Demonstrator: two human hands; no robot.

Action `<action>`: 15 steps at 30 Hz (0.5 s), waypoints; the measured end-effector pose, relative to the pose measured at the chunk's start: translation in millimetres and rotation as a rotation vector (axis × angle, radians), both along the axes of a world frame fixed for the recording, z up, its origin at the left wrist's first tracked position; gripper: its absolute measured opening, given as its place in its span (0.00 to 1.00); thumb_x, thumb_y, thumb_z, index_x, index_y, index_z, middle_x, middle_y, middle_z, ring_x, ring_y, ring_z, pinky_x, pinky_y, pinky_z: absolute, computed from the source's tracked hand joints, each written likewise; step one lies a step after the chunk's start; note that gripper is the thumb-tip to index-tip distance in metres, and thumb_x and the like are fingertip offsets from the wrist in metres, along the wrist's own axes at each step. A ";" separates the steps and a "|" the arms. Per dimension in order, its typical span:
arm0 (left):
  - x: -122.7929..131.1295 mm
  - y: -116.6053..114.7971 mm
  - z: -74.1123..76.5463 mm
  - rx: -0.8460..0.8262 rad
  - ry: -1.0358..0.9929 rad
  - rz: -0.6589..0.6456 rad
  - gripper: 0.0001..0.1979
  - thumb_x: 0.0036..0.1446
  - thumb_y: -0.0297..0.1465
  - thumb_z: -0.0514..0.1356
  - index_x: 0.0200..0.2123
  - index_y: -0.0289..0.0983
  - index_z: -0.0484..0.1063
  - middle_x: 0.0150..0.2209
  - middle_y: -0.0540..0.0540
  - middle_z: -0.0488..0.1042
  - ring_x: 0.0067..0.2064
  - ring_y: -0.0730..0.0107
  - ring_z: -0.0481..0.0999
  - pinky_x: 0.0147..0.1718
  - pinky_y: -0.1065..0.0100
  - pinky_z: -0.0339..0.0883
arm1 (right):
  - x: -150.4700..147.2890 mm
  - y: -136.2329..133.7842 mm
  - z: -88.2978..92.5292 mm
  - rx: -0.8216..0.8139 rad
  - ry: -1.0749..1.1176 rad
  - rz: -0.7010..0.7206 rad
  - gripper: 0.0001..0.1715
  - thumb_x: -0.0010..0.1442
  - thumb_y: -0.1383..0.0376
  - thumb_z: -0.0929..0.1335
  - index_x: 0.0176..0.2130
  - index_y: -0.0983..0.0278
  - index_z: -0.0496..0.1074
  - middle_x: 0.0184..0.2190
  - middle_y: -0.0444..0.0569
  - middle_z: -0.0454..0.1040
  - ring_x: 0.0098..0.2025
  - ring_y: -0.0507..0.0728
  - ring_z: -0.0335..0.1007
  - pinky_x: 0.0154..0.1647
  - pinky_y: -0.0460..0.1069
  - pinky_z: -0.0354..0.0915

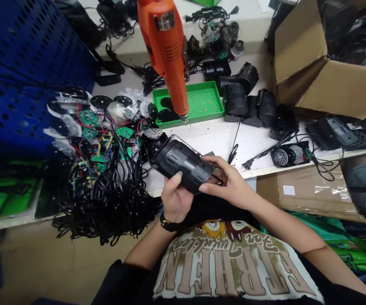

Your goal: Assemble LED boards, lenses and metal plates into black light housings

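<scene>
A black slotted plastic lamp housing [183, 163] with a thin metal bracket is held between both hands, tilted over the front edge of the bench. My left hand [177, 199] is closed around its underside, thumb on the near side. At the right end, my right hand [229, 182] grips the housing with fingers and thumb, and a black cord comes out there. Just beyond it hangs an orange electric screwdriver [171, 59], bit pointing down. Behind lies a green tray [202, 101] with many small screws and some black round parts.
Left of the housing, circuit boards, clear domes and a heap of black cables [106, 203] spill over the bench edge. A blue perforated crate [33, 63] stands far left. Right are black housings [235, 99], a lens assembly [289, 156] with cord, and an open cardboard box [300, 42].
</scene>
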State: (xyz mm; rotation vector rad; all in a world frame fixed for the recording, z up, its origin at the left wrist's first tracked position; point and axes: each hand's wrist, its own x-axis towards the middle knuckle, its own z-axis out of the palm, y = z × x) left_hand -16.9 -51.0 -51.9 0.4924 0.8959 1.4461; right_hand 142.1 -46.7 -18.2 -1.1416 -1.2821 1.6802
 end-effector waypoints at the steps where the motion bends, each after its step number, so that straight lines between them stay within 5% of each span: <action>1: -4.4 2.5 0.2 0.010 -0.007 -0.024 0.32 0.49 0.44 0.70 0.58 0.46 0.72 0.56 0.44 0.78 0.60 0.47 0.76 0.60 0.48 0.72 | -1.4 -2.8 0.4 0.042 -0.033 -0.029 0.40 0.51 0.51 0.78 0.57 0.57 0.65 0.50 0.51 0.76 0.41 0.56 0.76 0.44 0.54 0.75; 5: -31.9 6.5 -4.7 0.041 0.074 -0.145 0.40 0.44 0.49 0.75 0.60 0.45 0.72 0.57 0.42 0.78 0.61 0.47 0.75 0.61 0.47 0.70 | 2.1 -6.0 6.9 0.308 -0.251 -0.094 0.39 0.47 0.61 0.77 0.57 0.61 0.69 0.49 0.53 0.74 0.45 0.59 0.74 0.45 0.56 0.74; 10: -70.7 6.2 -2.0 0.129 0.460 -0.375 0.51 0.31 0.37 0.82 0.62 0.41 0.71 0.55 0.40 0.79 0.56 0.51 0.79 0.58 0.56 0.71 | 16.1 -3.9 9.3 0.480 -0.301 0.029 0.39 0.46 0.66 0.74 0.58 0.60 0.71 0.53 0.54 0.75 0.53 0.62 0.74 0.54 0.59 0.72; 15: -74.4 -1.6 1.7 0.394 0.742 -0.246 0.41 0.33 0.35 0.80 0.54 0.38 0.75 0.52 0.40 0.79 0.54 0.51 0.79 0.57 0.55 0.71 | 20.0 -6.9 0.3 0.550 -0.286 0.045 0.46 0.51 0.63 0.76 0.66 0.58 0.62 0.62 0.56 0.71 0.62 0.64 0.71 0.63 0.61 0.68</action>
